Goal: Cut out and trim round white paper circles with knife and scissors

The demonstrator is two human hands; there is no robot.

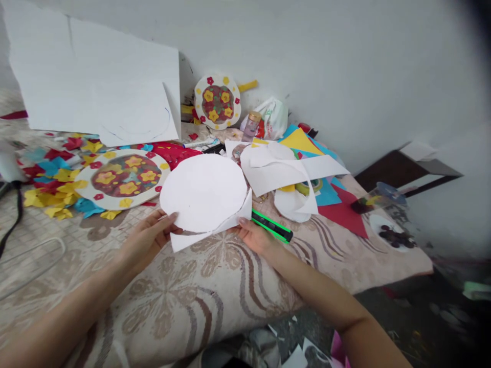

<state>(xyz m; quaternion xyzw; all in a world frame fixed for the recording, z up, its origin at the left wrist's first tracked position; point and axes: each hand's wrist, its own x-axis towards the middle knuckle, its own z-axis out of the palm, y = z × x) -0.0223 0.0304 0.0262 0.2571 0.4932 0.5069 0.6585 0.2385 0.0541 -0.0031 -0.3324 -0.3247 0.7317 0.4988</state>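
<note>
A round white paper disc (203, 191) is held up in front of me, low over the patterned cloth. Along its lower right edge runs a narrow white paper offcut (230, 221), parted from the disc by a curved gap. My left hand (159, 228) pinches the disc's lower left edge between thumb and fingers. At the lower right, my right hand (253, 235) grips the offcut, its thumb on top and its other fingers mostly hidden underneath. A green and black utility knife (271, 225) lies right beside my right hand; whether they touch, I cannot tell.
Left of the disc lies a round flower-decorated panel (126, 179) among folded paper flowers (57, 179). A similar decorated disc (217, 101) leans on the wall beside a large white board (92, 76). White scraps (276, 174) and coloured sheets (341, 209) lie right, near a plate (378, 225).
</note>
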